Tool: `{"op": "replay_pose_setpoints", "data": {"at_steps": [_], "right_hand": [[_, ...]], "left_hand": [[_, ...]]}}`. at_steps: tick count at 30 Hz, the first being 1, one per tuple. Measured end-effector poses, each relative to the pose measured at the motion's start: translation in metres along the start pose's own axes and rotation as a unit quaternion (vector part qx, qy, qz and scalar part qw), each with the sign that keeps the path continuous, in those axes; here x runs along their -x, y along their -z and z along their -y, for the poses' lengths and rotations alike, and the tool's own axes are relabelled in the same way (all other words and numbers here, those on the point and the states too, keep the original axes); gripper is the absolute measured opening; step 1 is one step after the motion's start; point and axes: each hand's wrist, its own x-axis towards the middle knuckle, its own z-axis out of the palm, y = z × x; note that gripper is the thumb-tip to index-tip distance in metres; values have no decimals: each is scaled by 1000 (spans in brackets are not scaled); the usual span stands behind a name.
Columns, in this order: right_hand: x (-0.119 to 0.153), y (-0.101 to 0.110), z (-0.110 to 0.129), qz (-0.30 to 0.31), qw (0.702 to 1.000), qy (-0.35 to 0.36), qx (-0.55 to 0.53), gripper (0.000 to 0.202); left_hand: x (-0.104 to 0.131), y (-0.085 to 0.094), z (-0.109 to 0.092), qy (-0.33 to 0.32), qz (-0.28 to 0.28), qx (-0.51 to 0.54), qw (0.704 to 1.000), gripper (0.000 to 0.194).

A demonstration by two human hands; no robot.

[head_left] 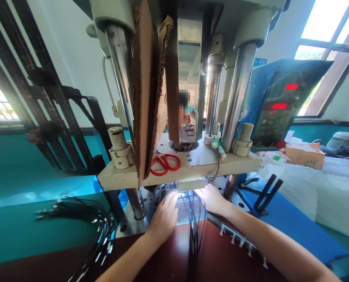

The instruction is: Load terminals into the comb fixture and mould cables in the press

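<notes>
Several black cables (194, 235) run from the front into a metal mould (184, 211) in the lower part of a press. At the mould's left side is my left hand (165, 214), its fingers stretched forward and its thumb apart. My right hand (212, 200) reaches in from the other side, close to where the cables enter. Its fingertips are partly hidden beneath the press plate (204, 168) and washed out by bright light, so its grip on the cables is unclear. The inner cable ends cannot be made out.
Red-handled scissors (165, 163) lie on the plate beside upright cardboard (146, 98). A cable bundle (100, 231) lies at left. White plastic pieces (242, 241) line the right table edge. A blue control box (280, 102) and white sacks (333, 192) are at right.
</notes>
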Motion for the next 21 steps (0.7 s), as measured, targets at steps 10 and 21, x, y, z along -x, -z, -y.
{"op": "replay_pose_setpoints", "data": {"at_steps": [10,21], "right_hand": [[-6,-2,-2,-13,999,0,40,22],[-14,-7,-11,-11,999,44,3,29]], "left_hand": [[-32,4,54,-174,114,-263,942,57],[-49,4,29,-193,94,-271,938,60]]}}
